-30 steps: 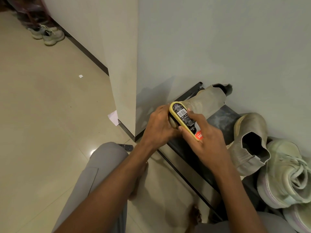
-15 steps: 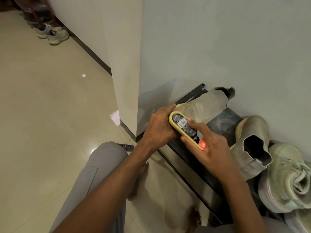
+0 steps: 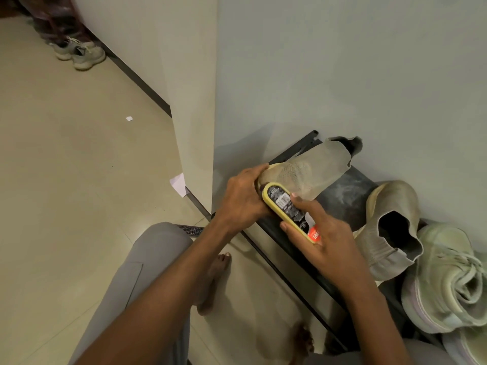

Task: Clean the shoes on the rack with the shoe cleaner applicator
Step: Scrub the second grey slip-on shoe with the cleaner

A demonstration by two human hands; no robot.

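A beige knit sock-style shoe (image 3: 308, 171) lies on the black rack shelf (image 3: 345, 191) against the wall. My left hand (image 3: 242, 198) grips its toe end. My right hand (image 3: 324, 241) holds the yellow shoe cleaner applicator (image 3: 290, 209), black label facing up, with its far end against the shoe's toe beside my left hand. The applicator's underside is hidden.
A matching beige knit shoe (image 3: 390, 227) stands to the right on the rack, then pale green sneakers (image 3: 448, 280). A remote control (image 3: 191, 229) lies on the floor by my knee, a paper scrap (image 3: 178, 184) at the wall corner, and grey sneakers (image 3: 79, 52) far left.
The applicator and my right hand have slid slightly down and toward me along the shoe's toe. My left hand keeps its grip on the shoe.
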